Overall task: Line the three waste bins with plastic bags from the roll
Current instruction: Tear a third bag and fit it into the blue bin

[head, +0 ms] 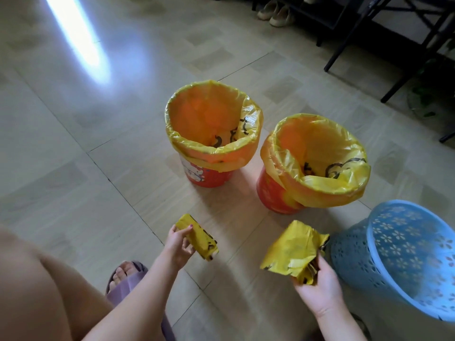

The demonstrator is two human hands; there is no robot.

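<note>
Bag [290, 252], yellow, crumpled, black-printed

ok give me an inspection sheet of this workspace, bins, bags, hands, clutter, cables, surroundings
surface: tiled floor, glare streak at upper left
job's things: two red bins lined with yellow bags; blue bin unlined, tilted; bag roll; detached bag
clutter: nothing seen
hands: left hand grips the bag roll; right hand holds the detached bag
cables: nothing seen
surroundings: shoes, dark furniture legs, plant
</note>
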